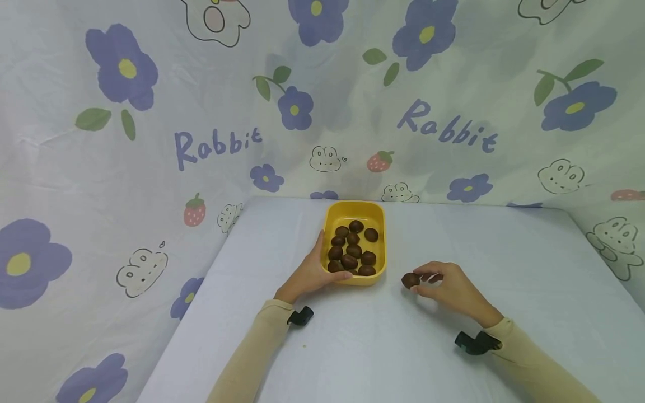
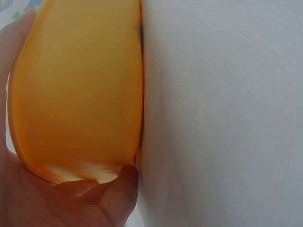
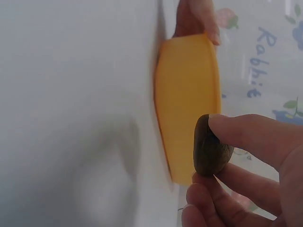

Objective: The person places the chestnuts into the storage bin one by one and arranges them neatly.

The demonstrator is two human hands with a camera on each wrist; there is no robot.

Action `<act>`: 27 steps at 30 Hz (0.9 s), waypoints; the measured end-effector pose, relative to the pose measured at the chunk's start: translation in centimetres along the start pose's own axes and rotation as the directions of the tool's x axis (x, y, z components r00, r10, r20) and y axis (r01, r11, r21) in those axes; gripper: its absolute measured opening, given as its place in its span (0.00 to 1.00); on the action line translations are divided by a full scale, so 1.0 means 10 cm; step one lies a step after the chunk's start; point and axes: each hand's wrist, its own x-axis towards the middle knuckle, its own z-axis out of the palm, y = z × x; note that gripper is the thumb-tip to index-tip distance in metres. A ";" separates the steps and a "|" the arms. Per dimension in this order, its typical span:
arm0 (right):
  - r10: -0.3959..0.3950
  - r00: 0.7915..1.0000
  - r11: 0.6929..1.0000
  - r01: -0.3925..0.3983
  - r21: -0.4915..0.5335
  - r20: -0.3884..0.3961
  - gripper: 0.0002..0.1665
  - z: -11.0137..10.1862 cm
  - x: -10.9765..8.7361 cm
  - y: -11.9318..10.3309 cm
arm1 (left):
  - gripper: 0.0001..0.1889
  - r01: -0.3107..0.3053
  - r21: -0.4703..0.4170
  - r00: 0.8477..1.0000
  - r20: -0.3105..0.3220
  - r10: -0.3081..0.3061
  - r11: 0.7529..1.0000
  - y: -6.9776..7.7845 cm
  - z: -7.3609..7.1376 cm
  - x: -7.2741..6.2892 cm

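A yellow rectangular tub [image 1: 355, 210] stands on the white table with several brown chestnuts [image 1: 354, 251] inside, most of them toward its near end. My left hand [image 1: 314, 272] grips the tub at its near left corner, thumb over the near rim and fingers along the left wall. In the left wrist view the hand wraps round the tub's yellow side [image 2: 80, 85]. To the right of the tub, my right hand [image 1: 452, 288] pinches a single chestnut [image 1: 410, 280] between thumb and fingertips. The right wrist view shows this chestnut [image 3: 211, 146] held in front of the tub's wall [image 3: 187, 80].
A white cloth [image 1: 373, 347] covers the table. Behind it and at the sides hangs a curtain [image 1: 347, 134] printed with flowers, rabbits and strawberries. A black wrist camera [image 1: 300, 316] sits on the left sleeve and another black camera [image 1: 477, 342] on the right one.
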 end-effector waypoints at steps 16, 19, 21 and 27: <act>0.016 0.998 1.000 -0.015 0.011 -0.057 0.19 -0.18 0.34 -0.10 | 0.78 0.005 0.004 1.000 0.002 -0.005 1.000 -0.04 0.01 0.02; 0.026 0.998 1.000 -0.025 0.015 -0.064 0.20 -0.19 0.41 -0.12 | 0.78 0.001 0.001 1.000 0.003 -0.001 1.000 -0.04 0.01 0.02; 0.028 0.997 0.999 -0.027 0.018 -0.067 0.20 -0.20 0.46 -0.12 | 0.78 0.000 0.003 1.000 0.002 0.000 1.000 -0.04 0.01 0.02; 0.025 0.997 0.999 -0.023 0.025 -0.068 0.22 -0.20 0.59 -0.12 | 0.77 0.011 0.008 1.000 0.001 -0.011 1.000 -0.03 0.00 0.01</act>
